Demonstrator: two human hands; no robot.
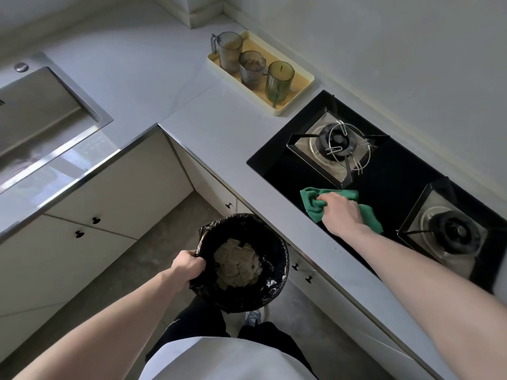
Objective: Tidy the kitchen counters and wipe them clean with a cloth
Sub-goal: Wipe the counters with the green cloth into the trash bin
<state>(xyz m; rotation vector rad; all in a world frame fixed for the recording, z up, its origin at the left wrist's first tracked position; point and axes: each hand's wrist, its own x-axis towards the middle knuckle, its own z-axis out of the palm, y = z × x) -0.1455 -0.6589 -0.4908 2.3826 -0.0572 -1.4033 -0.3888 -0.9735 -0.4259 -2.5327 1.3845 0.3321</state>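
Black hob glass (277, 163): soft, limp green cloth (311, 200) is bunched under right hand (340, 211), grip curled on it; bin (274, 286) rim is gripped by left hand (188, 266).

We stood in a home kitchen: a gas hob (384, 171) at right, a steel sink (41, 119) upper left, white counters (153, 78) over cabinets (109, 198).

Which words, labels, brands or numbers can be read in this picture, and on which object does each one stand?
None can be read.
Dark marks on the sink, at the left edge of the picture: cut off, unreadable.
Small pale print on the trousers: too small and blurred.
The cups, tray, hob, green cloth and bin show no text.
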